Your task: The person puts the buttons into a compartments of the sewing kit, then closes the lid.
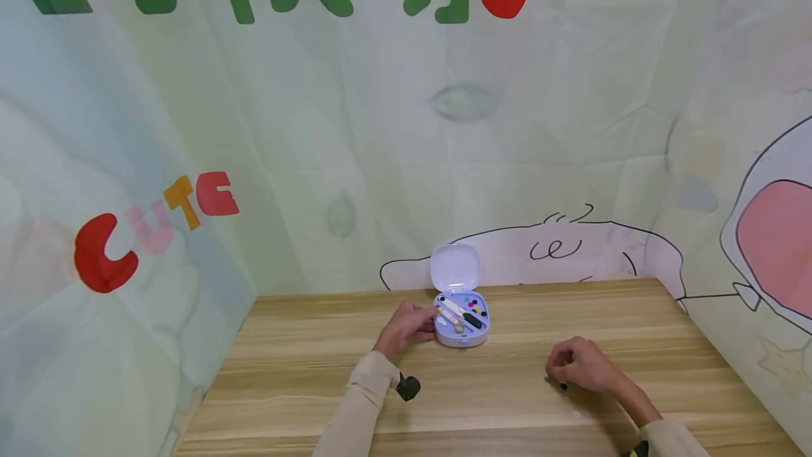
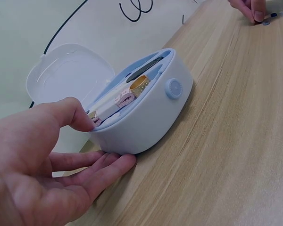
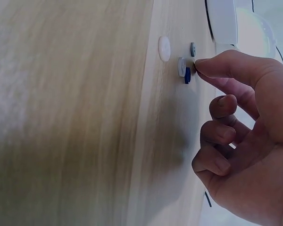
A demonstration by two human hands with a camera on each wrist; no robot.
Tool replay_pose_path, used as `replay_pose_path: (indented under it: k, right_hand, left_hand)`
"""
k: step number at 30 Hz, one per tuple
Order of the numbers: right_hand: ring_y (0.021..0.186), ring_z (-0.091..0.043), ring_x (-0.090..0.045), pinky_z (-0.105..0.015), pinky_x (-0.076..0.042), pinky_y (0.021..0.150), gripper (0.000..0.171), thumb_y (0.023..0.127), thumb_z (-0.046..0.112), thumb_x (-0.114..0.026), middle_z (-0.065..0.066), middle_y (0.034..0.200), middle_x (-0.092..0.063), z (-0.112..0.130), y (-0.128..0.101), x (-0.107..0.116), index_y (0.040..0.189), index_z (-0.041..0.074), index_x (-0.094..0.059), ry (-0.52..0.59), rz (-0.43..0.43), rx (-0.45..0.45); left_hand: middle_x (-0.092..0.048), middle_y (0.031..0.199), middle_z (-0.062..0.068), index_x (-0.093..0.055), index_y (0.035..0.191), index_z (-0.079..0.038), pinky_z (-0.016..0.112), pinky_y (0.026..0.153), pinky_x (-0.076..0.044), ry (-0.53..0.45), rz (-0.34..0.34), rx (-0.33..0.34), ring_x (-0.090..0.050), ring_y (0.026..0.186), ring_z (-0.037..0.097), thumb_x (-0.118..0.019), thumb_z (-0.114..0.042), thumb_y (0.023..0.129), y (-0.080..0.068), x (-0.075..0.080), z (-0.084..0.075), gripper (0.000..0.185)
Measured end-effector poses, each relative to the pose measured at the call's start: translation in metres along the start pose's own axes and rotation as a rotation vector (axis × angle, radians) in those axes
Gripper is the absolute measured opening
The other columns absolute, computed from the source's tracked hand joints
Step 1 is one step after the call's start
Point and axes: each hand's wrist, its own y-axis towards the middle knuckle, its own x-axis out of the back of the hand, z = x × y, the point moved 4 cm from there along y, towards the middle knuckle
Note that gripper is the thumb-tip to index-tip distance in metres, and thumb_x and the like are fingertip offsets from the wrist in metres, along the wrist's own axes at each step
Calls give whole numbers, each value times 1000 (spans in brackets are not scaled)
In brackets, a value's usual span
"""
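Note:
A pale blue-white sewing kit box [image 1: 462,341] stands on the table with its lid [image 1: 455,266] raised. My left hand [image 1: 406,326] holds its left side, the thumb over the rim and the other fingers low against the wall. Inside lie a rolled tape measure [image 2: 125,98], a gold thimble [image 2: 139,85] and a dark-handled tool [image 1: 471,319]. Farther right, my right hand [image 1: 583,365] pinches a small dark button between thumb and forefinger, mostly hidden by the fingertips, low over the table. Beside them lie a dark blue button [image 3: 187,76], a light button [image 3: 181,66] and a grey button [image 3: 193,49].
A whitish button [image 3: 164,48] lies on the wooden table [image 1: 304,400], nearer me than the others. Coloured pinheads [image 1: 474,304] fill the box's right compartment. A printed cloth backdrop [image 1: 355,125] rises behind the table's back edge.

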Motion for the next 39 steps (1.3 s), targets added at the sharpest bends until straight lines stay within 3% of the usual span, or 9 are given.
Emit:
replay_pose_path:
  k: [11,22,31,39]
  right_hand:
    - [66,-4,-50,-21,-41,57,6,85,10,-79,9,71,-57,-1,5,3,83,15,-76,26,-48,31]
    - [73,-15,-51,-24,-43,61,12,92,20,-77,-1,78,-58,5,22,3,94,8,-77,183,-64,-109]
    - [96,-23,-57,-33,-48,81,18,97,24,-73,-4,102,-70,16,43,4,103,8,-77,246,-84,-217]
    - [91,-25,-52,-32,-43,67,22,99,30,-70,-3,105,-69,30,65,4,108,11,-76,314,-102,-292]
  left_hand:
    - [-71,99,16,-66,109,11,39,86,-63,5,6,-6,-68,87,21,-63,-8,93,0,0,0,24]
    - [-71,103,17,-66,110,11,39,86,-63,26,-1,-9,-68,89,22,-64,-10,95,-2,0,0,26]
    - [-71,103,17,-66,112,10,36,84,-64,38,-9,8,-68,89,22,-64,-11,96,-2,1,0,26]
    - [-70,103,17,-66,112,10,37,86,-63,27,-2,16,-68,89,22,-64,-12,96,2,1,1,28]
